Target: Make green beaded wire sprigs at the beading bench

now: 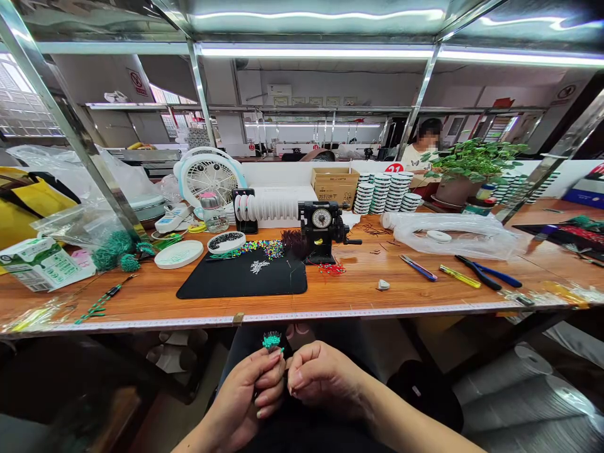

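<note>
Over my lap, in front of the table edge, my left hand (pixel 258 385) is closed around a small bundle of thin strands with green tips (pixel 272 341). The tips stick up above the thumb and fingers. Close beside it, my right hand (pixel 325 377) has thumb and fingers pinched together; what they hold, if anything, is too small to make out. Beyond the hands, a black mat (pixel 245 283) lies on the table with a pile of coloured beads (pixel 271 248) and some small silvery pieces (pixel 259 267) on it.
A hand-cranked winder (pixel 323 228) with white spools (pixel 268 206) stands behind the mat. Pliers (pixel 481 272), a yellow-handled tool (pixel 460 277) and a blue-and-red pen-like tool (pixel 418 268) lie right. A fan (pixel 210 176) stands back left. Another person (pixel 423 154) sits beyond the partition.
</note>
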Action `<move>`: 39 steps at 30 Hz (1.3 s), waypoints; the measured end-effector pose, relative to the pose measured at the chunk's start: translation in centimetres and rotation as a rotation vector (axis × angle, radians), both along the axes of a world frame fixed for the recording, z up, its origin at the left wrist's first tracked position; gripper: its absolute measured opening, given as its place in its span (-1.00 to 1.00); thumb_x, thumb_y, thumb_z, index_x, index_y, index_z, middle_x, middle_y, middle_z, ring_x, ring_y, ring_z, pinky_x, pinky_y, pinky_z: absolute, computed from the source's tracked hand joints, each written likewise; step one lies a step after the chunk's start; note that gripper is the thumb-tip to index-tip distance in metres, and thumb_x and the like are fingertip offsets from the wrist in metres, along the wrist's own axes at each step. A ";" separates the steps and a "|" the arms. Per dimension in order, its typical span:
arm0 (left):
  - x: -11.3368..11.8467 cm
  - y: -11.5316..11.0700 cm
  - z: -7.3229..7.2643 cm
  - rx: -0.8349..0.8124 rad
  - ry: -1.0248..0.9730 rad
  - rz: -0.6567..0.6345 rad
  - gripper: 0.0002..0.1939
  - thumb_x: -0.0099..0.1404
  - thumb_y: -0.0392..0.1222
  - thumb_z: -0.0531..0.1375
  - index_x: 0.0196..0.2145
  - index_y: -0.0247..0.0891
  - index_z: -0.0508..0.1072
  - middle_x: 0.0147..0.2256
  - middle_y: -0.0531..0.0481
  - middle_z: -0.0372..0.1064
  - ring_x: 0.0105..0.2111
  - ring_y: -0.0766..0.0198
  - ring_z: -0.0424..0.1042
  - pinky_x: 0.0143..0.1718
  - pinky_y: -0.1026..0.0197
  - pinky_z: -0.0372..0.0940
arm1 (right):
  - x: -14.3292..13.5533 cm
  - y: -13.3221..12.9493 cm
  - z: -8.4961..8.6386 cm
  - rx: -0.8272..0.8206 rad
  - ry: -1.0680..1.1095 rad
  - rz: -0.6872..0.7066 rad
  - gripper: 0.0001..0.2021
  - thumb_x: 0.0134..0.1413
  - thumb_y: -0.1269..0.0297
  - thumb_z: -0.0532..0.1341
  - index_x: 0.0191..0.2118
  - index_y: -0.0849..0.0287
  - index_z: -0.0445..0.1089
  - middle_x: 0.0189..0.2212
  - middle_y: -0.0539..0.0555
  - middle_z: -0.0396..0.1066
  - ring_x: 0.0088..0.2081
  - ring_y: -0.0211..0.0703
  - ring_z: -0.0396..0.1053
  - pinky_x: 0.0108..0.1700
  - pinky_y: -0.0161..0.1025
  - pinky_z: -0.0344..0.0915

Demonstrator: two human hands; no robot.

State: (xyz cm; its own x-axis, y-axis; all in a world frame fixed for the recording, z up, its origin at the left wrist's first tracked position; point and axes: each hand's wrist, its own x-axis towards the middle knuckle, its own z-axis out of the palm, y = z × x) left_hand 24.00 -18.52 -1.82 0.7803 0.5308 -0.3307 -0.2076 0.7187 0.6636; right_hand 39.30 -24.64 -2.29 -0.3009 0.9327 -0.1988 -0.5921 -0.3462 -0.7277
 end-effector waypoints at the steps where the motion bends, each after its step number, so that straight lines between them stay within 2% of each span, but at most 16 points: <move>1: 0.0 0.0 0.0 -0.002 0.002 0.001 -0.73 0.17 -0.21 0.23 -0.55 -0.28 0.20 -0.67 0.23 -0.10 -0.74 0.55 -0.17 -0.76 0.47 -0.14 | 0.0 0.0 0.0 -0.006 -0.006 0.001 -0.92 -0.32 0.42 0.31 -0.59 0.32 0.42 -0.69 -0.02 0.30 -0.70 -0.45 0.01 -0.63 -0.37 -0.25; 10: 0.1 0.2 -0.2 -0.019 -0.008 -0.013 -0.77 0.17 -0.23 0.23 -0.52 -0.30 0.23 -0.67 0.23 -0.07 -0.74 0.55 -0.15 -0.75 0.46 -0.13 | 0.1 0.0 0.4 -0.022 0.020 -0.007 -0.91 -0.31 0.41 0.29 -0.59 0.29 0.36 -0.71 -0.07 0.22 -0.70 -0.46 -0.06 -0.63 -0.37 -0.28; 13: 0.2 0.3 -0.2 -0.027 -0.037 -0.008 -0.76 0.19 -0.25 0.20 -0.54 -0.30 0.21 -0.67 0.22 -0.07 -0.73 0.55 -0.16 -0.74 0.45 -0.13 | 0.0 0.0 0.2 -0.012 -0.005 -0.135 -0.87 -0.26 0.39 0.30 -0.59 0.26 0.31 -0.75 -0.14 0.11 -0.71 -0.48 -0.15 -0.64 -0.38 -0.33; 16: 0.3 0.2 0.0 -0.002 -0.034 0.019 -0.76 0.20 -0.26 0.19 -0.55 -0.30 0.20 -0.65 0.22 -0.07 -0.72 0.54 -0.17 -0.74 0.44 -0.13 | -0.2 -0.1 -0.1 0.048 -0.159 -0.304 -0.80 -0.20 0.29 0.33 -0.58 0.25 0.31 -0.78 -0.17 0.03 -0.71 -0.47 -0.17 -0.64 -0.37 -0.32; 19: 0.3 0.2 0.1 0.056 0.020 0.041 -0.76 0.18 -0.23 0.21 -0.52 -0.29 0.20 -0.66 0.24 -0.14 -0.71 0.54 -0.23 -0.74 0.45 -0.22 | -0.3 -0.2 -0.1 0.127 -0.359 -0.378 -0.74 -0.15 0.17 0.33 -0.55 0.27 0.35 -0.72 -0.12 0.13 -0.69 -0.47 -0.11 -0.62 -0.36 -0.22; 23: 0.3 0.2 0.3 0.132 0.089 0.062 -0.74 0.16 -0.19 0.24 -0.51 -0.28 0.20 -0.67 0.27 -0.20 -0.70 0.54 -0.31 -0.75 0.45 -0.32 | -0.3 -0.4 0.0 0.221 -0.528 -0.373 -0.74 -0.09 0.16 0.30 -0.53 0.28 0.37 -0.65 -0.07 0.19 -0.63 -0.43 -0.01 -0.57 -0.35 -0.09; 31: 0.3 0.2 0.3 0.113 0.098 0.085 -0.69 0.10 -0.17 0.28 -0.51 -0.26 0.17 -0.67 0.27 -0.17 -0.70 0.54 -0.28 -0.75 0.44 -0.31 | 0.0 -0.7 -0.4 0.346 -0.676 -0.503 -0.80 0.01 0.26 0.23 -0.52 0.26 0.35 -0.59 -0.05 0.19 -0.50 -0.34 0.07 -0.42 -0.34 0.06; 35: 0.4 0.1 0.3 0.141 0.131 0.081 -0.67 0.08 -0.12 0.30 -0.51 -0.26 0.18 -0.68 0.28 -0.17 -0.70 0.53 -0.29 -0.74 0.43 -0.32 | -0.1 -0.7 -0.3 0.343 -0.733 -0.496 -0.81 0.00 0.26 0.24 -0.52 0.26 0.38 -0.57 -0.03 0.25 -0.47 -0.31 0.13 -0.37 -0.32 0.11; 37: 0.5 0.1 0.2 0.185 0.180 0.089 -0.67 0.06 -0.06 0.31 -0.49 -0.26 0.23 -0.71 0.29 -0.17 -0.71 0.53 -0.30 -0.73 0.42 -0.33 | -0.2 -0.6 -0.3 0.327 -0.707 -0.464 -0.84 -0.05 0.24 0.27 -0.41 0.26 0.44 -0.54 -0.02 0.30 -0.47 -0.30 0.16 -0.39 -0.32 0.12; 39: 0.5 0.1 -0.1 0.251 0.235 0.080 -0.64 0.03 0.00 0.33 -0.45 -0.28 0.27 -0.72 0.29 -0.15 -0.71 0.54 -0.29 -0.73 0.40 -0.34 | -0.3 -0.4 -0.3 0.342 -0.708 -0.435 -0.77 -0.08 0.21 0.31 -0.27 0.21 0.49 -0.47 0.01 0.38 -0.44 -0.27 0.22 -0.36 -0.32 0.15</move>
State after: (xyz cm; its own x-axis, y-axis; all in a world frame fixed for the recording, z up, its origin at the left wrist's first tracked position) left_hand 24.52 -18.46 -1.92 0.6511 0.6746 -0.3478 -0.0773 0.5148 0.8538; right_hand 38.96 -25.07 -2.57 0.1800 0.9779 0.1060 0.0059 0.1067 -0.9943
